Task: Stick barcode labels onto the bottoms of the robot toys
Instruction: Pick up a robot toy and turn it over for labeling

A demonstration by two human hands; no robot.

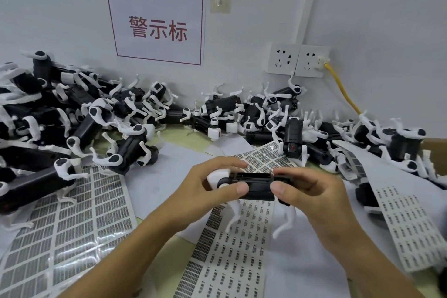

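Note:
A black-and-white robot dog toy [254, 185] is held level above the table, its white legs hanging down. My left hand [205, 189] grips its white head end, thumb on the near side and fingers over the top. My right hand [307, 191] grips the other end in the same way. Under them lies a barcode label sheet [232, 249] with several labels peeled off. I cannot see a label on the toy from here.
A big heap of robot toys [72, 113] fills the left and back, a smaller heap [362, 138] the right. More label sheets lie at left [72, 220] and right [411, 222]. Wall sockets [297, 60] with a yellow cable [343, 89] stand behind.

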